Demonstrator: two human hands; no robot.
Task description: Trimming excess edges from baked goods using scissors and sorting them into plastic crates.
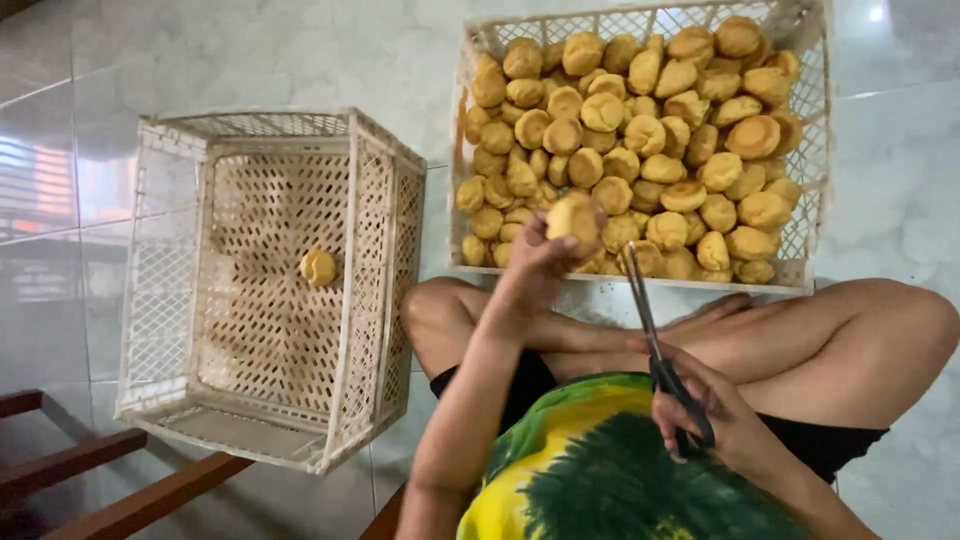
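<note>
Over my crossed legs, I see my left hand (530,275) lifting one bun (575,220) clear of the full crate (815,150), fingers wrapped round it, while my right hand (715,420) grips closed scissors (655,340) pointing up, the side crate (160,280) holding one bun

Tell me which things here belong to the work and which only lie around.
In use: left hand holding one bun; right hand holding scissors; full crate of buns; tall crate with one bun.
Lying about: wooden rails.
</note>
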